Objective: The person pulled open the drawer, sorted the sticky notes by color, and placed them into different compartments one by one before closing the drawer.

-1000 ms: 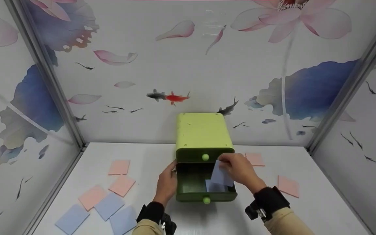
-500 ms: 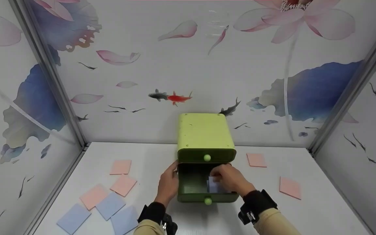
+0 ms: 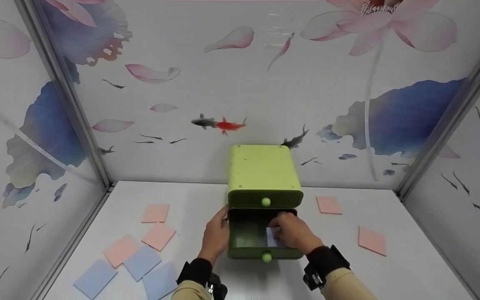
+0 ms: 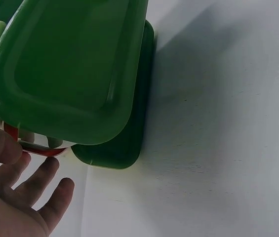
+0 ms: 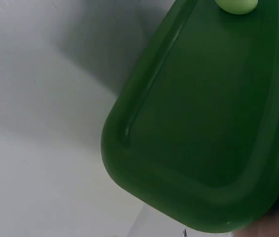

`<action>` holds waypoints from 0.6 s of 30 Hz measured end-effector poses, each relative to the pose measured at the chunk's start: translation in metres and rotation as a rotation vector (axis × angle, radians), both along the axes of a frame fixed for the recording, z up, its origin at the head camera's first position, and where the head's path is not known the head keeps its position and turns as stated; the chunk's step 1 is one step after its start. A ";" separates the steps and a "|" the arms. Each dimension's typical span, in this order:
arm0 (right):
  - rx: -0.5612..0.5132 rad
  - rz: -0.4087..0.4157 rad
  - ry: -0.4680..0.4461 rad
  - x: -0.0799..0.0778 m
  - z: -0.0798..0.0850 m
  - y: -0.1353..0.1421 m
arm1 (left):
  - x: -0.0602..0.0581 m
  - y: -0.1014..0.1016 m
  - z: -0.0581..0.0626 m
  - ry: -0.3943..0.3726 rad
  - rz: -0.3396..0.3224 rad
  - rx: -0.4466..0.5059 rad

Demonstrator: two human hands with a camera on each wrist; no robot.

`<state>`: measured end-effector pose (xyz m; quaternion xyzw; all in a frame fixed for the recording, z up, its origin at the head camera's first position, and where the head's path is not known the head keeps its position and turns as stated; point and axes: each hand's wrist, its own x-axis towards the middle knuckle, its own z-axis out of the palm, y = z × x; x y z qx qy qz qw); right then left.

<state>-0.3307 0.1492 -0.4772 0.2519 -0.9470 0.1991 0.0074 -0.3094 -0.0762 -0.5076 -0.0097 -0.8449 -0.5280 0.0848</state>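
A small two-drawer cabinet [image 3: 265, 166] with a light green top stands at the back, its lower drawer [image 3: 244, 252] pulled out. My left hand [image 3: 215, 237] rests against the cabinet's left side. In the left wrist view, the fingers of the left hand [image 4: 25, 192] are spread, with the thumb near the drawer front. Inside the drawer's right half, my right hand [image 3: 293, 233] has its fingers bent on a blue square card [image 3: 271, 237]. Its fingertips are partly hidden. Only an edge of the right hand [image 5: 277, 224] shows in the right wrist view, behind the green drawer front [image 5: 203, 123].
On the left of the table lie pink cards [image 3: 155, 213] and blue cards [image 3: 95, 278], several in all, some overlapping. Two pink cards lie on the right, one pink card [image 3: 328, 205] behind the other pink card [image 3: 372, 241]. Patterned panels [image 3: 173, 96] enclose the table.
My right hand has lowered the blue card into the open drawer, moving down and slightly left. The left hand stays against the cabinet. The head view has shifted slightly.
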 end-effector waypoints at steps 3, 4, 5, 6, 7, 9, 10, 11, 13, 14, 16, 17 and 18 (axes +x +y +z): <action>0.009 0.008 0.016 -0.001 0.000 0.001 | 0.000 0.001 0.000 0.007 0.002 -0.003; 0.009 0.014 0.022 -0.001 -0.001 0.001 | 0.000 0.001 0.000 0.007 0.003 -0.003; 0.009 0.018 0.026 -0.001 -0.001 0.002 | 0.000 0.001 0.000 0.010 0.003 -0.004; 0.010 0.020 0.028 -0.001 -0.001 0.002 | 0.000 0.001 0.000 0.018 0.002 -0.005; 0.013 0.018 0.030 -0.001 -0.001 0.002 | 0.000 0.002 0.000 0.027 0.000 -0.006; 0.008 0.015 0.033 -0.001 -0.002 0.003 | 0.001 0.002 0.000 0.032 -0.001 -0.008; 0.003 0.015 0.033 -0.001 -0.002 0.003 | 0.001 0.002 0.000 0.036 -0.002 -0.009; 0.001 0.014 0.034 -0.001 -0.002 0.003 | 0.001 0.002 0.000 0.042 -0.003 -0.012; -0.003 0.011 0.041 -0.001 -0.003 0.004 | 0.001 0.002 0.001 0.040 -0.004 -0.021; -0.006 0.011 0.049 -0.001 -0.003 0.005 | 0.001 0.002 0.001 0.036 -0.003 -0.024; -0.018 0.008 0.062 -0.001 -0.002 0.006 | 0.002 0.002 0.001 0.038 -0.003 -0.031; -0.024 0.006 0.069 -0.001 -0.002 0.007 | 0.002 0.002 0.001 0.039 -0.003 -0.036; -0.032 0.001 0.075 -0.001 -0.001 0.008 | 0.001 0.002 0.001 0.036 -0.002 -0.037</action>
